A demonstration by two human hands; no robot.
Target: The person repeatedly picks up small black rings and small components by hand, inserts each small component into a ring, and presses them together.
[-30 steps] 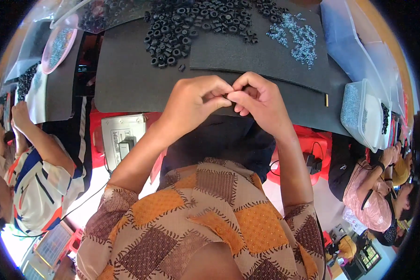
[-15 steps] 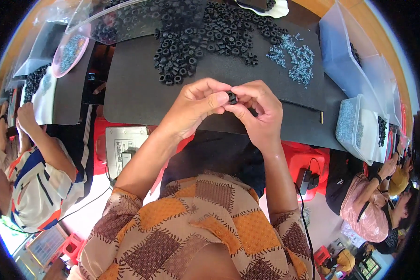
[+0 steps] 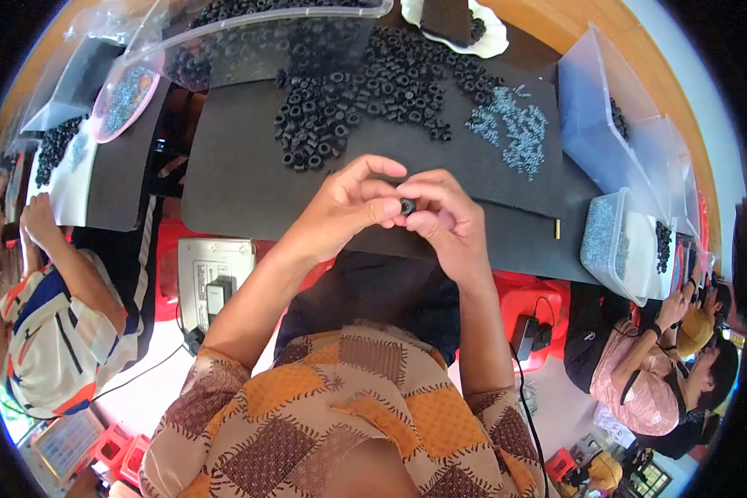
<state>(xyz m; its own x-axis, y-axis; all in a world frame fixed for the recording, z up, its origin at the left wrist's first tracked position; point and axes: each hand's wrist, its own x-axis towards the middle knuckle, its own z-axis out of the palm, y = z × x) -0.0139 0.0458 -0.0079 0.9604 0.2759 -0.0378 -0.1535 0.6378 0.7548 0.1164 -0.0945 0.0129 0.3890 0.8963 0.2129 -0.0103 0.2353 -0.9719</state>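
At centre frame, both hands meet over the near edge of a dark mat (image 3: 224,191), pinching one small black ring (image 3: 407,204) between them.

Left hand (image 3: 344,207) closes thumb and forefingers on the ring from the left; right hand (image 3: 444,220) grips it from the right, fingertips touching. Above them lies a heap of black rings (image 3: 357,100), with a scatter of small silver screws (image 3: 510,124) toward the upper right. A clear tub of screws (image 3: 610,241) stands at right.

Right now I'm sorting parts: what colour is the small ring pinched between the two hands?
Black, seen in the head view: the small ring.
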